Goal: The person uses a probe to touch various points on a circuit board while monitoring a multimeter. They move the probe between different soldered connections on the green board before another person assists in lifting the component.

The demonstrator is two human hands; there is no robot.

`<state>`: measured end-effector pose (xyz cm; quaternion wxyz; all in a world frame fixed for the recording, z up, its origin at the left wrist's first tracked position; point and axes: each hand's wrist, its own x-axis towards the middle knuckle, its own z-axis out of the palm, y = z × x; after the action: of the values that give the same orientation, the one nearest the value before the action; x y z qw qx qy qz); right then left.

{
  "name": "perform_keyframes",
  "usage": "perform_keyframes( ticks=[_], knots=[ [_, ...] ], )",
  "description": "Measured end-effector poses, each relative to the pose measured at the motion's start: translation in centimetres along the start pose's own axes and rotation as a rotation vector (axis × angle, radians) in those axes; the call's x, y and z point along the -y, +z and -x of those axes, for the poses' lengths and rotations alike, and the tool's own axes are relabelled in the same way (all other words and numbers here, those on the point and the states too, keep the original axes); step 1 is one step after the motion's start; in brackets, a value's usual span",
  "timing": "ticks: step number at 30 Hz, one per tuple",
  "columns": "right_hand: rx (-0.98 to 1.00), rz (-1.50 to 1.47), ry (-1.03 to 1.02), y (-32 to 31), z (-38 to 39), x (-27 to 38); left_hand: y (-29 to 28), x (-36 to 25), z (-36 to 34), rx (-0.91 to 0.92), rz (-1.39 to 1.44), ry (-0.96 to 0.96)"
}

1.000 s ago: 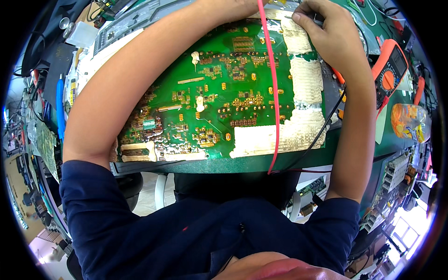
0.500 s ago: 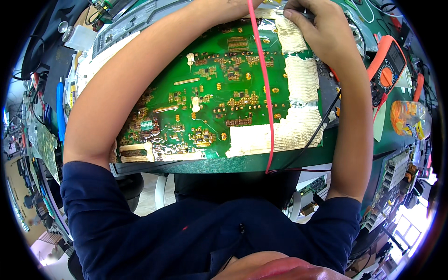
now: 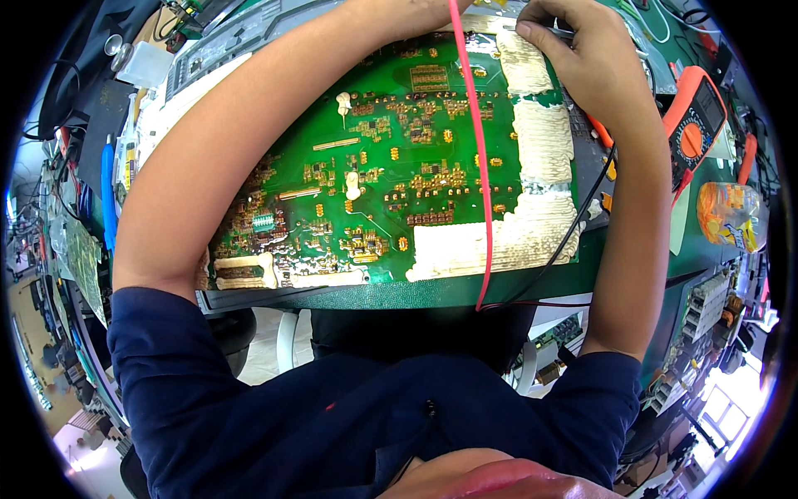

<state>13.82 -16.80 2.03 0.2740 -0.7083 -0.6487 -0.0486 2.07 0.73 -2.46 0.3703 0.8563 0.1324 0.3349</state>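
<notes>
Where the board (image 3: 386,170) ends, far right: right hand (image 3: 588,58), fingers bent, pinch unclear; far edge: left hand (image 3: 434,12), cropped, finger state unclear.

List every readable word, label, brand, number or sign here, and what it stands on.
Nothing is clear enough to quote.
Multimeter: marks around its orange dial, too small to read.
Plastic jar: printed label, too blurred to read.
Circuit board: any print is too small to make out.
</notes>
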Motion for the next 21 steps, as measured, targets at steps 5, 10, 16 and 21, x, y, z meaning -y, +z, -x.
perform_keyframes(
  ticks=[5,10,16,21],
  knots=[
    [0.02,-0.048,0.033,0.1,-0.2,-0.2,-0.1,-0.2,0.0,0.009,-0.022,-0.011],
    [0.031,-0.053,0.037,0.0,-0.1,-0.2,-0.2,-0.3,0.1,0.006,-0.01,-0.007],
    [0.013,-0.047,0.025,0.0,-0.1,-0.2,-0.6,-1.1,0.5,0.023,0.007,0.003],
    [0.008,-0.016,0.056,0.0,0.2,-0.1,0.4,0.0,-0.2,0.015,-0.013,0.005]
  ],
)
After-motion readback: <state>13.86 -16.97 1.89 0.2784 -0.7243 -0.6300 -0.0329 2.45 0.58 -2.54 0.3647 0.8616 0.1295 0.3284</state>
